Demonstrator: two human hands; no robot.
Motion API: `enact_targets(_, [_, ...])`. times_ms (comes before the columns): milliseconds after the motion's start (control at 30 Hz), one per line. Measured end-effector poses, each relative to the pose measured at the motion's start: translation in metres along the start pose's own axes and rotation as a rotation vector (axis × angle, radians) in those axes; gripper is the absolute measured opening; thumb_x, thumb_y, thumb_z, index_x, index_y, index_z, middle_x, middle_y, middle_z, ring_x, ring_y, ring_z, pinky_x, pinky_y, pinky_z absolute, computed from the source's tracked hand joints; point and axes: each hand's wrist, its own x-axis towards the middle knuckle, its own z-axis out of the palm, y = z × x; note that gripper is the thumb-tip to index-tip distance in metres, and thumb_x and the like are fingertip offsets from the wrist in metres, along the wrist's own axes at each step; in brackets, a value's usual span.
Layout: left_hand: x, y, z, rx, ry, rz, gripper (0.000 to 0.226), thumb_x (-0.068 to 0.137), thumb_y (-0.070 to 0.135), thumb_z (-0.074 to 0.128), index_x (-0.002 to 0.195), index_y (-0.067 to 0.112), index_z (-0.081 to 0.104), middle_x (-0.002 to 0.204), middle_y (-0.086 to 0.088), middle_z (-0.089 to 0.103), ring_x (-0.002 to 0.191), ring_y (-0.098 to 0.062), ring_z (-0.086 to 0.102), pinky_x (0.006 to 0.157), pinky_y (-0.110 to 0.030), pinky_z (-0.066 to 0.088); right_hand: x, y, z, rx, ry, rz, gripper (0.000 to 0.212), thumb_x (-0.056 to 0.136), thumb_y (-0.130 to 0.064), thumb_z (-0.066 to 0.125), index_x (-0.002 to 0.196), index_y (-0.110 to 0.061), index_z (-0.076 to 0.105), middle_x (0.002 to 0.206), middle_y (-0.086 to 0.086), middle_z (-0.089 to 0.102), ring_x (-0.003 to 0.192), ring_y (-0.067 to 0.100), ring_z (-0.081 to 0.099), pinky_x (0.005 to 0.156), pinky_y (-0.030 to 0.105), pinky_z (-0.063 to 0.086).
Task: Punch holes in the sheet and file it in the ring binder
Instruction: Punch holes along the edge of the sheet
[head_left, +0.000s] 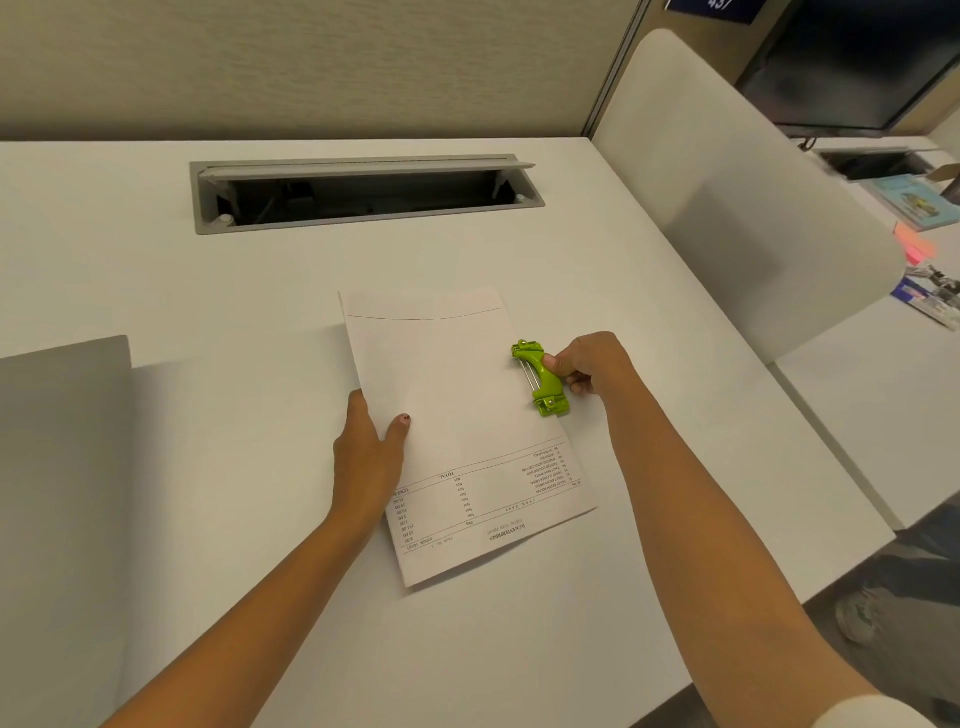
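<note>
Presently, a white printed paper sheet (457, 415) is pinched by the fingers (359, 410) of the left hand (366, 457), while a lime-green plastic hole punch (540, 379) is grasped within those of the right hand (595, 364).

Bare forearms (249, 613), dark-painted thumbnail (404, 417) on left hand (366, 447), white sleeve edge (857, 714) on right arm (691, 519), grey trousers (924, 551) and shoe (857, 618)

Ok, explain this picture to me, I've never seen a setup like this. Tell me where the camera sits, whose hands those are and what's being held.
There is no machine: a person wears one camera on the head, looking down at their own bare hands. A printed sheet lies on the white desk. The left hand pinches its left edge, thumb on top. The right hand grips a green hole punch set on the sheet's right edge. A flat grey item, perhaps the binder, lies at far left.
</note>
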Motion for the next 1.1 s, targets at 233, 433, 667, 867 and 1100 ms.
enact_targets(233, [-0.001, 0.000, 0.000, 0.003, 0.003, -0.003, 0.040, 0.096, 0.020, 0.051, 0.134, 0.017, 0.039, 0.132, -0.003, 0.055, 0.117, -0.027, 0.054, 0.096, -0.038, 0.046, -0.001, -0.001, 0.001, -0.006, -0.015, 0.014, 0.049, 0.085, -0.049, 0.064, 0.058, -0.011, 0.046, 0.061, 0.004, 0.053, 0.073, 0.021, 0.053, 0.092, 0.030, 0.049])
enact_targets(433, [-0.001, 0.001, 0.000, 0.013, 0.008, 0.007, 0.041, 0.096, 0.020, 0.052, 0.134, 0.016, 0.039, 0.132, -0.003, 0.055, 0.118, -0.027, 0.054, 0.095, -0.037, 0.045, -0.010, -0.001, -0.001, -0.020, 0.028, 0.007, 0.052, 0.084, -0.048, 0.066, 0.055, -0.011, 0.044, 0.057, 0.004, 0.051, 0.065, 0.020, 0.053, 0.077, 0.028, 0.047])
enact_targets(667, [-0.003, 0.002, 0.000, 0.016, 0.029, 0.029, 0.035, 0.095, 0.018, 0.053, 0.129, 0.015, 0.043, 0.120, 0.002, 0.055, 0.103, -0.020, 0.053, 0.088, -0.033, 0.044, -0.023, -0.008, -0.010, -0.017, 0.181, -0.050, 0.039, 0.080, -0.041, 0.073, 0.070, -0.010, 0.052, 0.061, 0.001, 0.054, 0.044, 0.012, 0.049, 0.039, 0.021, 0.033])
enact_targets(867, [-0.007, 0.004, 0.001, 0.001, 0.050, 0.039, 0.033, 0.094, 0.014, 0.055, 0.125, 0.016, 0.045, 0.109, 0.007, 0.052, 0.096, -0.018, 0.051, 0.084, -0.031, 0.044, -0.033, -0.010, -0.014, 0.020, 0.208, -0.055, 0.038, 0.077, -0.037, 0.077, 0.073, -0.010, 0.051, 0.060, 0.001, 0.055, 0.047, 0.011, 0.047, 0.038, 0.022, 0.031])
enact_targets(1100, [-0.007, 0.002, -0.005, 0.014, 0.055, 0.042, 0.035, 0.094, 0.015, 0.055, 0.127, 0.014, 0.044, 0.109, 0.007, 0.050, 0.097, -0.018, 0.050, 0.087, -0.032, 0.045, -0.038, -0.013, -0.014, 0.072, 0.238, -0.047, 0.042, 0.074, -0.036, 0.081, 0.085, -0.010, 0.050, 0.062, 0.003, 0.054, 0.047, 0.013, 0.049, 0.042, 0.023, 0.030])
